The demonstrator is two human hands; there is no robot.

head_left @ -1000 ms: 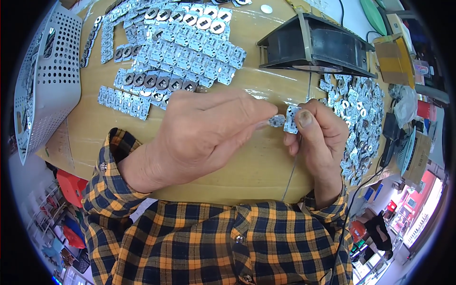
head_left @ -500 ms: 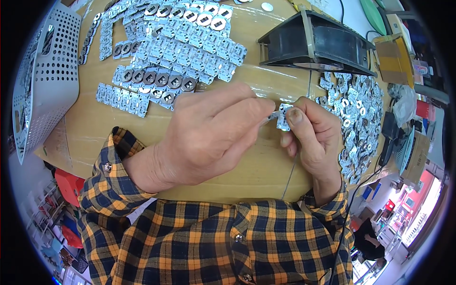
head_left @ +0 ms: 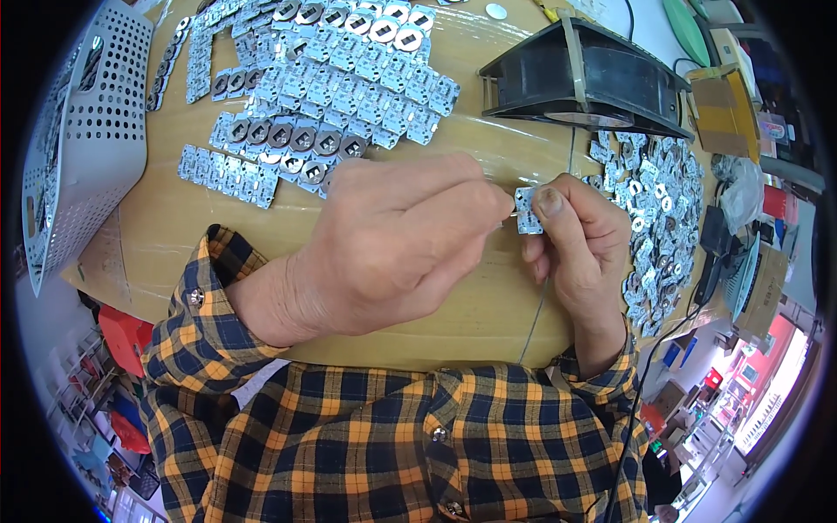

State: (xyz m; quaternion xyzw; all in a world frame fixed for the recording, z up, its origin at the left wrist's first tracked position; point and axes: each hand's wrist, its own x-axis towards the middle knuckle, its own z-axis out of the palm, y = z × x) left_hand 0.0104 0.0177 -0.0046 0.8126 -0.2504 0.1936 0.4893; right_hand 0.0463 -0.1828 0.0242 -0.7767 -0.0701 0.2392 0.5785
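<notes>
A small light-blue circuit board (head_left: 527, 212) is pinched between the thumb and fingers of my right hand (head_left: 580, 240), held above the table. Close on its left, my left hand (head_left: 397, 244) is closed, with thumb and fingertips pressed together beside the board's edge. Whatever the left fingers grip is mostly hidden; only a tiny bit shows below the fingertips. Beyond my left hand lie rows of joined circuit boards (head_left: 349, 83), several with round metal coin-cell holders. To the right of my right hand spreads a heap of loose small boards (head_left: 654, 235).
A white perforated basket (head_left: 109, 139) stands at the left edge of the brown table (head_left: 418, 336). A black fan-like unit (head_left: 584, 74) sits at the back right. Past the heap are a cardboard box (head_left: 724, 113), a plastic bag (head_left: 741, 200) and a black cable (head_left: 649, 362).
Both hands have shifted slightly to the right. The board in my right hand has turned a little, and the bit at my left fingertips shows less.
</notes>
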